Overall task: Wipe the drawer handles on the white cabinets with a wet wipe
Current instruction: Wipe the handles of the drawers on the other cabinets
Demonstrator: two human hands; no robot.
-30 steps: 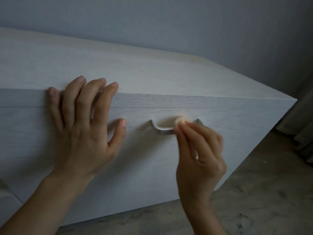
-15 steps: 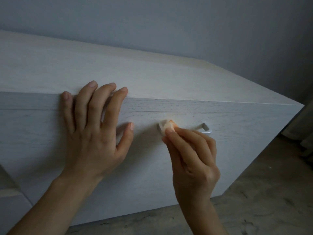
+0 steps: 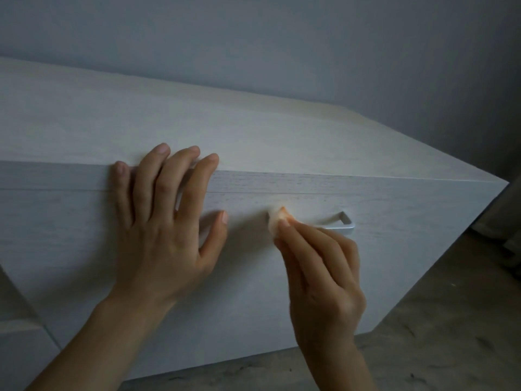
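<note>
One wipe (image 3: 277, 221) in right hand (image 3: 321, 266)

One head-worn wide-angle view, looked forward and down across the top of the white cabinet (image 3: 253, 122), stood close to its front, faced the grey wall (image 3: 282, 38) behind, took in floor (image 3: 451, 334) at lower right of the frame

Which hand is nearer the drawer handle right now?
Right. The right hand pinches the wet wipe against the left end of the drawer handle. The left hand rests flat on the cabinet front, off to the handle's left, not touching it.
</note>
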